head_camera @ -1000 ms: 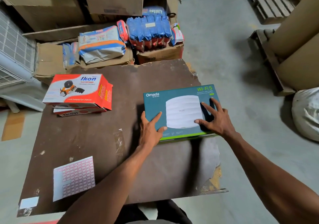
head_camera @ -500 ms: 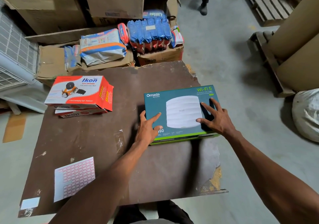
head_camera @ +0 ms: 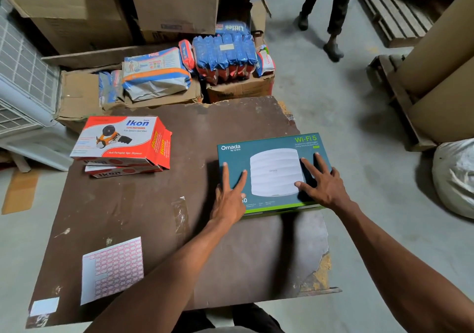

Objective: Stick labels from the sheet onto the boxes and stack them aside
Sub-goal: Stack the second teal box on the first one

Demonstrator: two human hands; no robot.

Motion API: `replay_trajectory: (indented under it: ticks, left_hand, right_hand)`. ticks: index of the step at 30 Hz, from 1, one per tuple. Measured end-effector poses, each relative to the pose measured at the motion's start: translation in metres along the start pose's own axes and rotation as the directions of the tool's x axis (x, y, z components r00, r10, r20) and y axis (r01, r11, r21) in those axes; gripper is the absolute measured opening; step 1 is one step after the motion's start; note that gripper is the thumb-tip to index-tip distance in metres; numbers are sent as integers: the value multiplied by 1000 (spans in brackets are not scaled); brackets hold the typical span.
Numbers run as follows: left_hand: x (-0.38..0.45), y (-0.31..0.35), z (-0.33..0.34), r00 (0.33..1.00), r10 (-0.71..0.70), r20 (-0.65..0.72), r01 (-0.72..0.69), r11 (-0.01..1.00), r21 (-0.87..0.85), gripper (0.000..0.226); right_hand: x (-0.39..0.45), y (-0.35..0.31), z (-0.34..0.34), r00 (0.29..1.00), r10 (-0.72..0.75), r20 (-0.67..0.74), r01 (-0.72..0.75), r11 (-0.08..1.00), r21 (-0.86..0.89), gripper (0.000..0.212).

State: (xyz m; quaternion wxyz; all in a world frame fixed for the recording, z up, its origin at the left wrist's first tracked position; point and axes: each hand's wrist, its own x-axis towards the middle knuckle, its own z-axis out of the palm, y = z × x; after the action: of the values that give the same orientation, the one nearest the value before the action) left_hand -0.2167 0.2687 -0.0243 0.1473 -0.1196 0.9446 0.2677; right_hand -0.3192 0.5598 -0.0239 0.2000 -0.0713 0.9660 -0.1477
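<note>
A teal Omada Wi-Fi box point(head_camera: 272, 153) lies flat on the right side of the brown table point(head_camera: 159, 212). My left hand point(head_camera: 229, 196) rests on the box's near left corner, with two fingers stretched flat across the lid. Fingers spread, my right hand point(head_camera: 322, 181) presses on the lid's right part. Neither hand grips anything. At the table's near left lies the label sheet point(head_camera: 111, 268), pink-framed labels on white. Two red-and-white Ikon boxes point(head_camera: 120, 140) are stacked at the far left.
A small white paper point(head_camera: 44, 306) sits at the table's near left corner. Cardboard boxes point(head_camera: 174, 1) and blue packs point(head_camera: 225, 50) crowd behind the table. A person's legs point(head_camera: 325, 12) stand on the floor at the far right, near pallets point(head_camera: 392, 17) and a white sack point(head_camera: 454, 176).
My left hand has slid from the box's left edge onto its lid and stretched two fingers out. The box and my right hand have hardly moved. A person has walked into view at the back.
</note>
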Motion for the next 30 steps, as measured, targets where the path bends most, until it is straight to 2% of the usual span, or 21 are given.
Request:
replay_trajectory:
  ticks: [3,6,10,13,15,17,19,23,27,30]
  left_hand:
    - [4,2,9,999,28,35,-30,999,42,77]
    - [5,0,5,996,-21,83,24,999,-35,65]
    - [2,-3,-2,993,-8,117,14,998,-55,72]
    - [9,-4,-11,976,-18,219,39,995,-94,78]
    - [9,-6,-21,972,-13,236,43,991,-124,79]
    - [3,-12,-33,986,11,164,22,980,-195,77]
    - [-7,-21,-47,997,58,49,-41,954,-296,73]
    - [-39,-51,-76,987,109,-116,-145,916,-375,64]
    - [-76,-98,-101,958,112,-262,-204,912,-356,61]
    - [-97,-140,-116,945,59,-322,-174,924,-342,60]
  right_hand:
    - [-5,-11,0,998,66,26,-65,997,-30,85]
    - [-6,-23,-1,992,120,45,-118,992,-37,88]
    - [-6,-27,-1,990,135,46,-132,990,-57,89]
    - [-4,-30,-5,987,151,58,-148,987,-64,88]
    - [-4,-39,-7,980,189,69,-186,981,-48,84]
    - [-9,-57,-7,972,235,21,-235,972,-5,81]
    - [-19,-83,-4,969,231,-91,-224,971,82,78]
    - [-46,-152,14,942,150,-301,-29,928,370,70]
    - [-81,-241,39,953,85,-292,102,815,570,44]
    - [-100,-303,71,976,7,-218,129,787,604,40]
